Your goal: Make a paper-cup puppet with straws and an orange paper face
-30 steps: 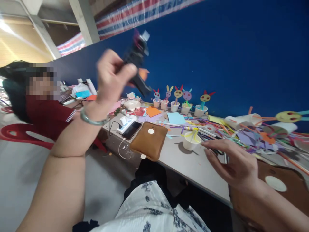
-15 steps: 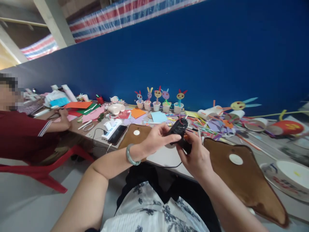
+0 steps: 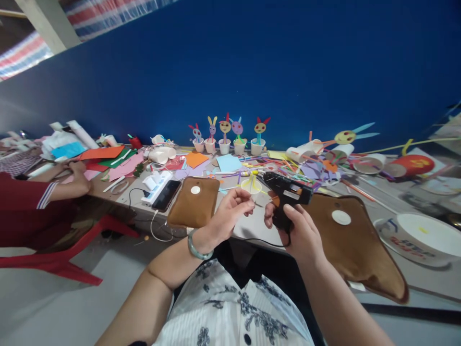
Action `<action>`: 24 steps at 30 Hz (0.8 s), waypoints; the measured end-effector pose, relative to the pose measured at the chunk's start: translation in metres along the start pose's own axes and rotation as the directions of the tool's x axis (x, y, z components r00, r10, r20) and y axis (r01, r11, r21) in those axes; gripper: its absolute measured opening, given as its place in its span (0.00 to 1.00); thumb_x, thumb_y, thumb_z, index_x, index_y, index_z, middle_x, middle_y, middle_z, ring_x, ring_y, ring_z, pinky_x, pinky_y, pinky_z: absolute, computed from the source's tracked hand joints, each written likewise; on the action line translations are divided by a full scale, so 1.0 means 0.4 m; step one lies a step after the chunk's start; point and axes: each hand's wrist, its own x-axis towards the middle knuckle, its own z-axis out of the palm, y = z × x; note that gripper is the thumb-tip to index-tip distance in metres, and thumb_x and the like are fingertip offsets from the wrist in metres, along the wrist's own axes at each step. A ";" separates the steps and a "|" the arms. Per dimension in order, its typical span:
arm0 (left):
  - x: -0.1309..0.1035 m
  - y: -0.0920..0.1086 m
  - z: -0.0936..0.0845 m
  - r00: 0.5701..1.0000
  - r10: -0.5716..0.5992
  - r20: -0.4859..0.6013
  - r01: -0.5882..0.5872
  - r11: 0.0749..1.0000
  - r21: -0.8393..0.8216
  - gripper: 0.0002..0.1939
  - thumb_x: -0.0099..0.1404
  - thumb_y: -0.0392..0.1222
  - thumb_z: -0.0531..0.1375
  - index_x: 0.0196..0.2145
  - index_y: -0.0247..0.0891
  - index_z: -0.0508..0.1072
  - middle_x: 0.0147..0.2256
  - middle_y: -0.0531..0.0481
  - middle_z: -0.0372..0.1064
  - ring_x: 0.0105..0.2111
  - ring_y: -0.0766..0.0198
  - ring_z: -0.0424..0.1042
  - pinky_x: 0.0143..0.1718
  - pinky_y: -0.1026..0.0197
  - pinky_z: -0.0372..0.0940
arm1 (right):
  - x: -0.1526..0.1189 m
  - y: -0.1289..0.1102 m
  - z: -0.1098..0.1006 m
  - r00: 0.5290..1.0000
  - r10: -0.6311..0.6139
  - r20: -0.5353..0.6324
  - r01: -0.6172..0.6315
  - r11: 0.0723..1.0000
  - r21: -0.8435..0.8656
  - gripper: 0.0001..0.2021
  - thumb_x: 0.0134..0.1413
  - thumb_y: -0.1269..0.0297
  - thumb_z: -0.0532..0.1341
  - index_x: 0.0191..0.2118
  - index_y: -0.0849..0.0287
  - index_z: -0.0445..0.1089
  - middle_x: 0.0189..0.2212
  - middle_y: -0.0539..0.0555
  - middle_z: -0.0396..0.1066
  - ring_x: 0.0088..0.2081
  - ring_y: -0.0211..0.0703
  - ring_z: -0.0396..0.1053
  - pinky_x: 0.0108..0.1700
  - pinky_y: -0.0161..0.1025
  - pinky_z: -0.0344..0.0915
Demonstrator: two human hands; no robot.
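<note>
Plastic, paper and suede-like cloth on a matt counter

The glue gun [image 3: 286,192] in the right hand [image 3: 300,235] is black matt plastic with a white paper label; at its 9 o'clock lies a brown, soft, suede-like pad [image 3: 194,202] beside a glossy black phone [image 3: 166,195]. The counter [image 3: 252,226] looks smooth, dull grey; at 12 o'clock stand matt paper cups [image 3: 225,146].

- Even, soft daylight fills the scene; nothing is blown out and nothing sinks into black.
- The blue wall [image 3: 288,62] reads darkest at upper right and paler, greyish, toward the left edge.
- Shadows are faint: a soft one lies on the table [image 3: 252,226] under the left hand [image 3: 230,211].
- Wide-angle distortion bends the table edge and stretches the brown pad [image 3: 356,245] at right.
- The centre is sharp; the far right edge smears.
</note>
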 end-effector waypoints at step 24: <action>0.287 -0.017 -0.202 0.994 0.019 0.110 -0.091 0.708 0.701 0.46 0.35 0.45 0.79 0.51 0.35 0.67 0.57 0.33 0.65 0.59 0.43 0.65 0.60 0.44 0.60 | 0.025 0.000 -0.077 0.995 0.067 -0.071 -0.079 0.980 -0.180 0.20 0.57 0.45 0.66 0.38 0.59 0.70 0.25 0.49 0.70 0.19 0.36 0.65 0.19 0.36 0.62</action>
